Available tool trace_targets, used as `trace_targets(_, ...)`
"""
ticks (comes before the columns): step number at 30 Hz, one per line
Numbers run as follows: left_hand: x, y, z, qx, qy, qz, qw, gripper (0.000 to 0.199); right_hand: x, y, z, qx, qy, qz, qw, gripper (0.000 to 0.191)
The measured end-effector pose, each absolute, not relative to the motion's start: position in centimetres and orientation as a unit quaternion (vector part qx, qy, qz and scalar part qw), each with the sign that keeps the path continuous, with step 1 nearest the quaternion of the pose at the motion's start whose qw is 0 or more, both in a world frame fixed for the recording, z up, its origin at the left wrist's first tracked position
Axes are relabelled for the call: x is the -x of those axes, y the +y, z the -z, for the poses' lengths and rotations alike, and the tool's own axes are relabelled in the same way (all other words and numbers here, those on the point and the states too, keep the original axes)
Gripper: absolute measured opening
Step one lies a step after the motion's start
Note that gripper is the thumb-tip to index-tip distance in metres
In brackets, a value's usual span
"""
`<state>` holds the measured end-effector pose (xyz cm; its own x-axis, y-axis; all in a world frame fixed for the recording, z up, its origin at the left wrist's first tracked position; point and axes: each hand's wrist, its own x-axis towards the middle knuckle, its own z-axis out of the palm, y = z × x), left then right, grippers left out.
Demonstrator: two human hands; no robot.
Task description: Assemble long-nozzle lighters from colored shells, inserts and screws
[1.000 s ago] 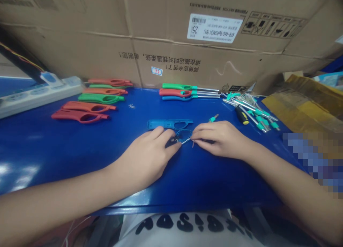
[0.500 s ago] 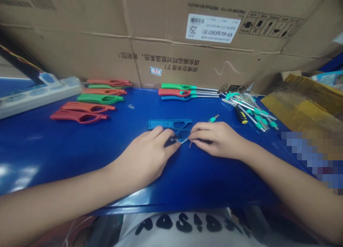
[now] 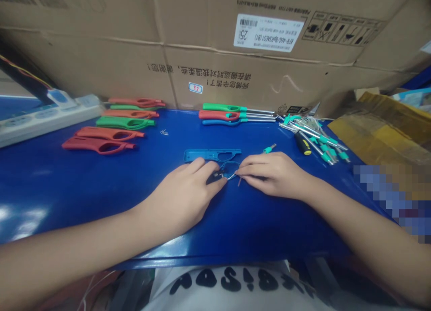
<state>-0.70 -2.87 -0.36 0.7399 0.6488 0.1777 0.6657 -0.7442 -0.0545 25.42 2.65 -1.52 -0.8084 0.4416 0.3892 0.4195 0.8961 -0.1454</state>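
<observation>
At the middle of the blue table (image 3: 134,176), a blue handle half (image 3: 232,163) is pinned down by the left hand (image 3: 188,192), fingers curled closely over it; most of it is covered, only the loop being left in view. Just beside it, a thin brownish strip (image 3: 239,181) is pinched in the nearly closed fingertips of the right hand (image 3: 274,174); whether the pale wire (image 3: 230,178) there is gripped too cannot be told. Just beyond the left hand, a second blue handle half (image 3: 202,155) is seen lying flat. Near the right hand a short green-collared tube (image 3: 268,149) is laid, and further right a yellow-and-black screwdriver (image 3: 303,144) is set against a pile of metal tubes (image 3: 323,142).
</observation>
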Motion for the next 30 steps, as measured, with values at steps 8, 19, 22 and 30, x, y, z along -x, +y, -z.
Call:
trace_targets(8,0.71,-2.86,0.37,0.930,-0.356,0.071,0.059,0.042,-25.39,2.65,1.23,0.205,-0.959,0.034,0.192,0.020)
trace_targets(19,0.72,-2.86,0.47,0.930,-0.354,0.073,0.069,0.041,-25.28,2.18,0.80,0.148,-0.965,0.108,0.189,0.020)
trace_targets(22,0.73,-2.84,0.48,0.930,-0.353,0.072,0.069,0.042,-25.36,2.24,0.80,0.154,-0.965,0.104,0.187,0.020)
trace_targets(30,0.67,-2.91,0.31,0.930,-0.355,0.065,0.063,0.041,-25.34,2.20,0.88,0.172,-0.964,0.085,0.185,0.021)
